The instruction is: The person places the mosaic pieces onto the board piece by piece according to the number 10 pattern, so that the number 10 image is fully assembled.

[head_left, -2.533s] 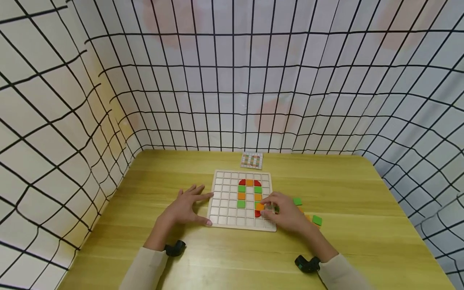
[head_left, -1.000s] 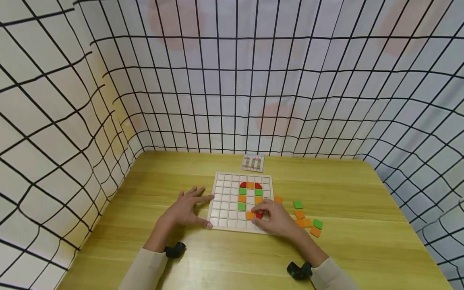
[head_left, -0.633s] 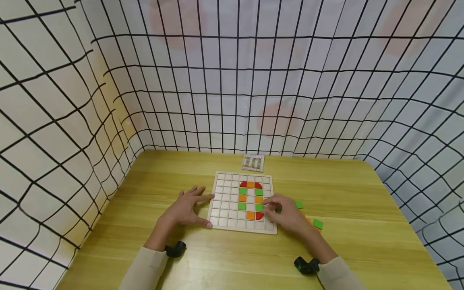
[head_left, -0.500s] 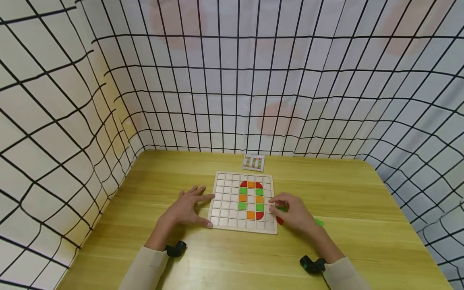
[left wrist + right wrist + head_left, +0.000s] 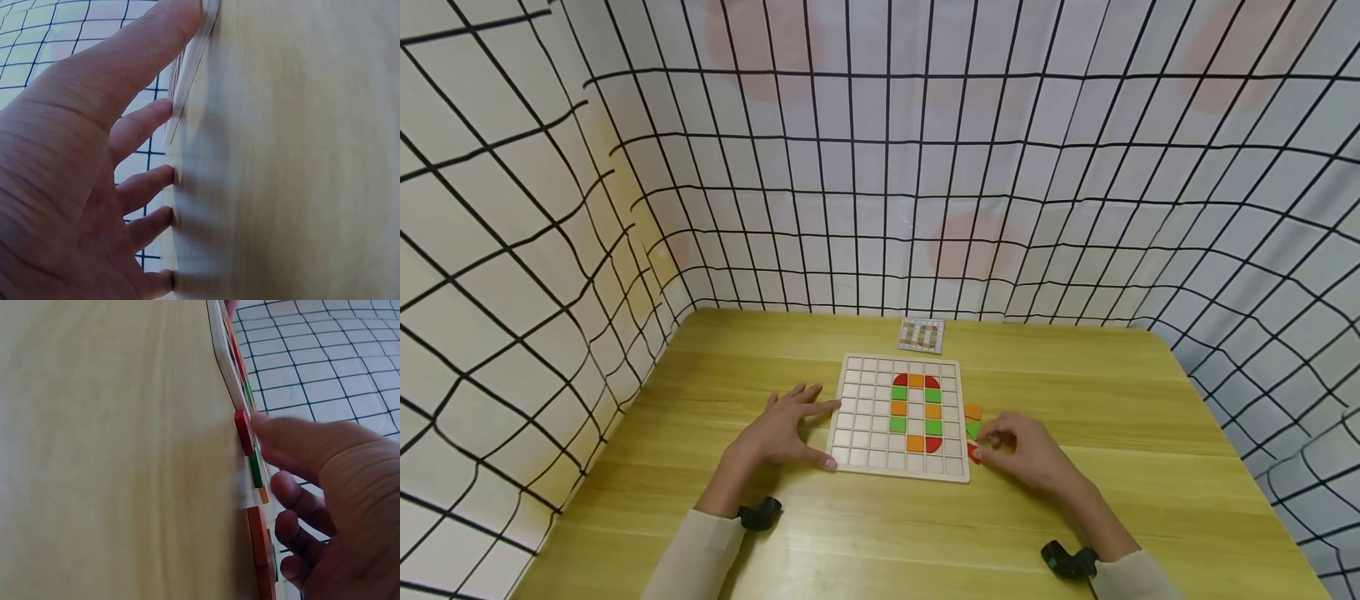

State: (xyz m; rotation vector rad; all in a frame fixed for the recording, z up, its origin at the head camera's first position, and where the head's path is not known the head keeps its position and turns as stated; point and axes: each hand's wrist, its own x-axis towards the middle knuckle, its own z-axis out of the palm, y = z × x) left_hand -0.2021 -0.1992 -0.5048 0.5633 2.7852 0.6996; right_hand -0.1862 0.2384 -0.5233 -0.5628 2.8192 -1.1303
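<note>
A pale wooden grid board (image 5: 861, 429) lies on the table, with red, orange and green tiles set in its right part in a rounded, ring-like shape. My left hand (image 5: 784, 429) is spread at its left side, thumb and index finger touching the edge, the other fingertips on the table. Just off the board's right edge lies a red tile (image 5: 973, 452) with a curved side. My right hand (image 5: 1030, 450) is over it, the thumb at the tile and the fingers loosely bent. A green tile (image 5: 972, 429) and an orange tile (image 5: 973, 412) lie beside it.
Behind the board lies a small pattern card (image 5: 921, 335). More orange tiles (image 5: 258, 537) lie under my right hand, mostly hidden in the head view. A black grid-patterned wall (image 5: 865, 192) encloses the table's back and sides.
My right hand first places an orange tile left of the lower red tile on the board, then lets go and draws back right to the loose red tile. My left hand stays put.
</note>
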